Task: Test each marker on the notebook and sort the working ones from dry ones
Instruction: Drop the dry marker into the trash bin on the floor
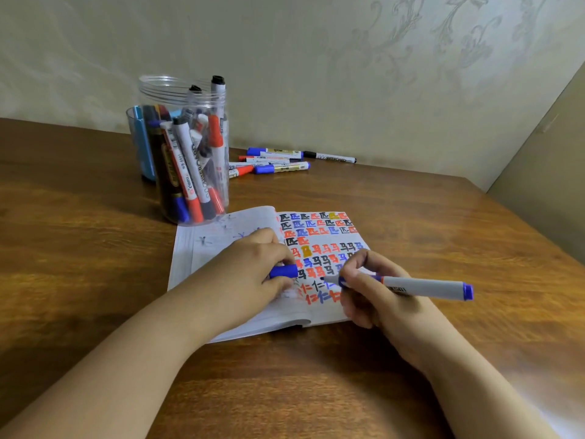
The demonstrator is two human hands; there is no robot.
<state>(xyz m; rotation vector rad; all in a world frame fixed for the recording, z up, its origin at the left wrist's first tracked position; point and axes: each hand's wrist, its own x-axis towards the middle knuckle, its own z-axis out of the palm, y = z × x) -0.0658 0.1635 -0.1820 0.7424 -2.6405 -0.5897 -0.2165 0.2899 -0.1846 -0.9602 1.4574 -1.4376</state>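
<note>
Blue marker (421, 287) pinched in right hand (376, 289), tip at notebook (221, 245) lower rows. Left hand (253, 267) grips cap (284, 271), steadying page. Advise light stroke on blank patch; judge ink.

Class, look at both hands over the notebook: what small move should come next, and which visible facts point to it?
Probably press the tip down and draw a short test stroke. The right hand grips the uncapped blue marker with its tip at the notebook page, beside the bottom rows of marks. The left hand holds the blue cap off, so capping and sorting come later.
</note>
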